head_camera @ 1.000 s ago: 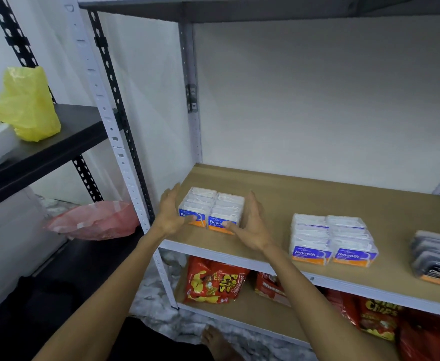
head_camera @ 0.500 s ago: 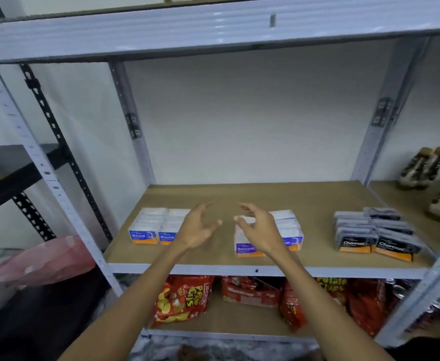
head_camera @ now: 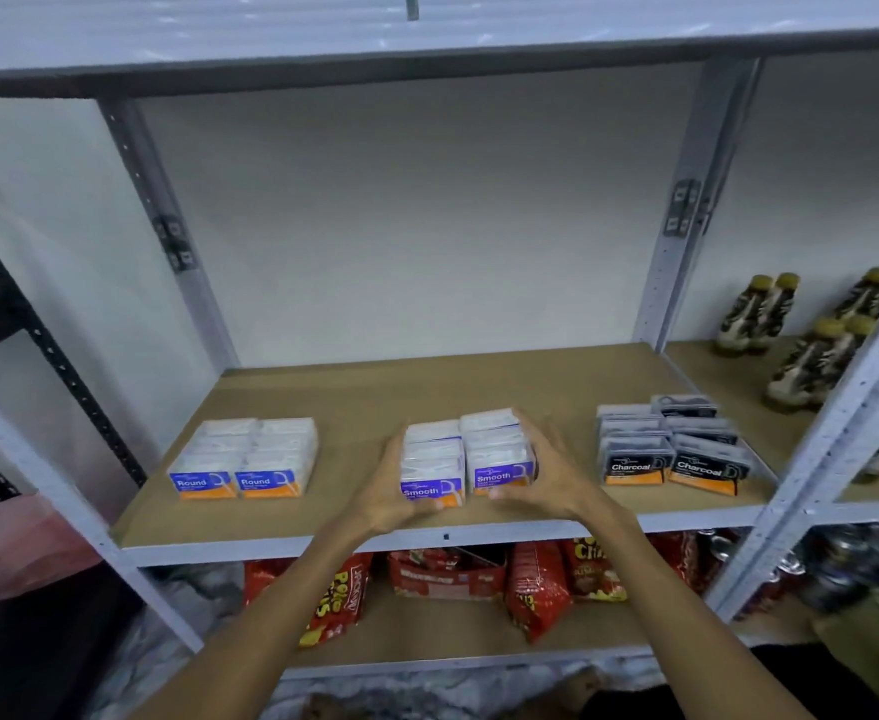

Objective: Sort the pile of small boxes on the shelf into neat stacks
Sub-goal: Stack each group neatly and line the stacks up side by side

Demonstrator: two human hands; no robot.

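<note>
Left hand point(head_camera: 388, 493) and right hand point(head_camera: 556, 478) press straight, spread fingers against the 2 "Smooth" stacks point(head_camera: 466, 454) between them on the shelf point(head_camera: 375, 397). Left of the fingers sit 2 "Round" stacks point(head_camera: 245, 457); right, 2 "Charcoal" stacks point(head_camera: 671, 449). Bottles point(head_camera: 801, 350) stand farther back right.

Round boxes point(head_camera: 242, 459) show blue and orange, Smooth boxes point(head_camera: 466, 449) purple and orange, Charcoal boxes point(head_camera: 671, 444) black and orange.

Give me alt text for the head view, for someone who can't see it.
The left hand and right hand press against the sides of the Smooth box stacks on a brown shelf. Round box stacks sit to their left, Charcoal box stacks to their right.
</note>
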